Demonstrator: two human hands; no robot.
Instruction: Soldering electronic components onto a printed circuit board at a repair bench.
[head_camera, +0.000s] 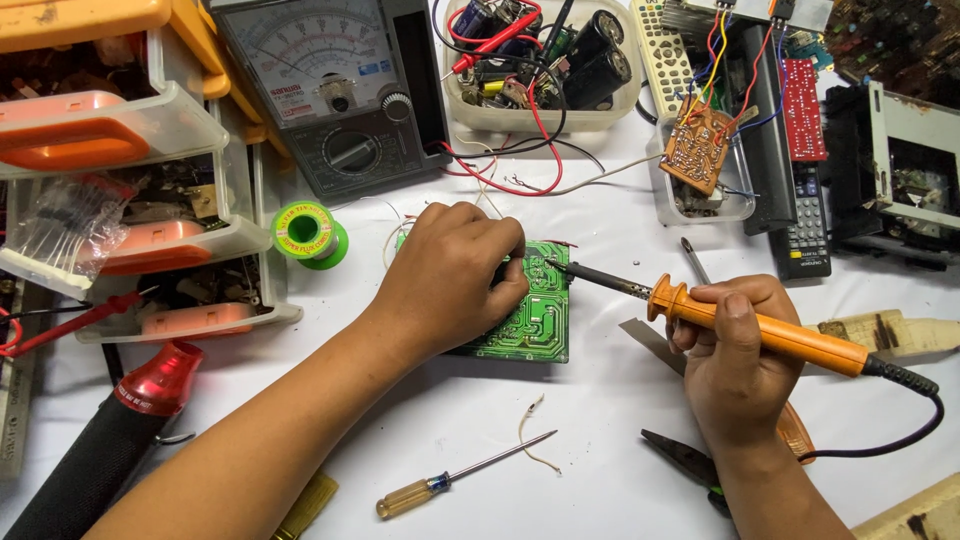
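Observation:
A green circuit board (535, 320) lies on the white table, copper-track side up. My left hand (450, 275) rests over its left part with the fingers curled down onto it; I cannot tell whether they pinch anything. My right hand (735, 360) grips an orange-handled soldering iron (770, 335) by the handle. The dark tip reaches left and touches the board's upper edge close to my left fingertips. The iron's black cord loops off to the right.
An analog multimeter (335, 90) stands behind the board, a green solder spool (305, 232) to its left. Drawer boxes (130, 210) fill the left side. A tub of capacitors (540, 65), remotes (805, 235), a brown board (697, 148), a screwdriver (455, 478) and cutters (685, 460) lie around.

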